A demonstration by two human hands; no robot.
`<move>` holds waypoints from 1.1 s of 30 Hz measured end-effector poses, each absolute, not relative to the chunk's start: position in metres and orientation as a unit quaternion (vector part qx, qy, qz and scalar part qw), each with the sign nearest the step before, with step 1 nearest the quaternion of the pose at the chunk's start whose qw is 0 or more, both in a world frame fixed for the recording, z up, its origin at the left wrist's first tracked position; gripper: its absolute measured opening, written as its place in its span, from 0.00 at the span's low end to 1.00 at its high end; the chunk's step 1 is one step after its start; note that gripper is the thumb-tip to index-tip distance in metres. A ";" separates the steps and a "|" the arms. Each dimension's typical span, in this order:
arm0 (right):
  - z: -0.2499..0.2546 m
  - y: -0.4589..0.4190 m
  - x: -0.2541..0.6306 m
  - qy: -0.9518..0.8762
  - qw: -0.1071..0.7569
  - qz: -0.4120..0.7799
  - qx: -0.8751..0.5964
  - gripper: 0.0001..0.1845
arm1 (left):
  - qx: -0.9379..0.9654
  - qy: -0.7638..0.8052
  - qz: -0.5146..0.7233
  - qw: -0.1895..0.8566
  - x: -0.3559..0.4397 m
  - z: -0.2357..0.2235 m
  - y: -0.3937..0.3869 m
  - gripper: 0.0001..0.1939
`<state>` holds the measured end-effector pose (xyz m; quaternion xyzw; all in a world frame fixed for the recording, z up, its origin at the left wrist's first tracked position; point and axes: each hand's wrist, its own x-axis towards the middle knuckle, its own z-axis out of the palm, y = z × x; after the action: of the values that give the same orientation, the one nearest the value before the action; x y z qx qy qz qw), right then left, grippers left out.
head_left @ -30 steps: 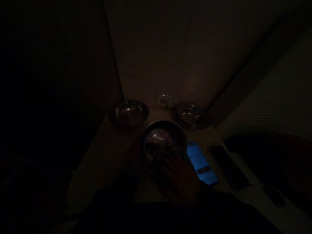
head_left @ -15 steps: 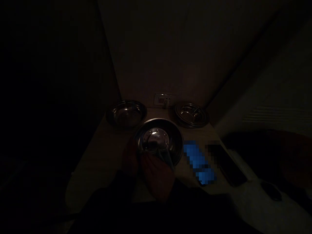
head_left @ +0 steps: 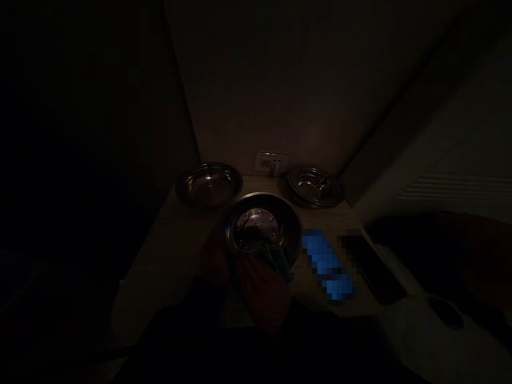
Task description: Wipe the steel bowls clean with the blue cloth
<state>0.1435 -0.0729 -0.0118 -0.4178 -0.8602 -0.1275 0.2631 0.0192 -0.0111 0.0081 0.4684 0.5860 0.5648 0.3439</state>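
Head view, lower centre: right hand (head_left: 262, 290), further left than before, grips cloth (head_left: 276, 261) at bowl (head_left: 256, 226); left hand (head_left: 215, 258) has unclear grip.

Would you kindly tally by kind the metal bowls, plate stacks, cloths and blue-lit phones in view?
Metal bowls: 2 (near bowl, far-left bowl)
Plate stack: 1 (number of plates unclear)
Cloth: 1
Blue-lit phone: 1
Total: 5, counting the stack as one
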 end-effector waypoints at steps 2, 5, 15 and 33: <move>-0.006 -0.072 0.164 -0.882 0.237 -0.128 -0.386 0.19 | 0.464 0.565 0.578 0.362 0.020 0.010 -0.011 0.22; 0.003 -0.070 0.198 -0.903 0.195 -0.137 -0.358 0.18 | 0.452 0.533 0.590 0.404 0.023 0.013 -0.009 0.24; -0.007 -0.067 0.148 -0.872 0.256 -0.115 -0.400 0.18 | 0.452 0.559 0.580 0.383 0.018 0.010 -0.007 0.20; -0.005 -0.057 0.137 -0.847 0.309 -0.086 -0.424 0.22 | 0.438 0.493 0.566 0.495 0.021 -0.007 -0.001 0.25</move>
<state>0.1366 -0.0569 -0.0049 -0.4239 -0.8470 -0.0857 0.3092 0.0215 -0.0010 -0.0069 0.4376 0.4927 0.5663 0.4951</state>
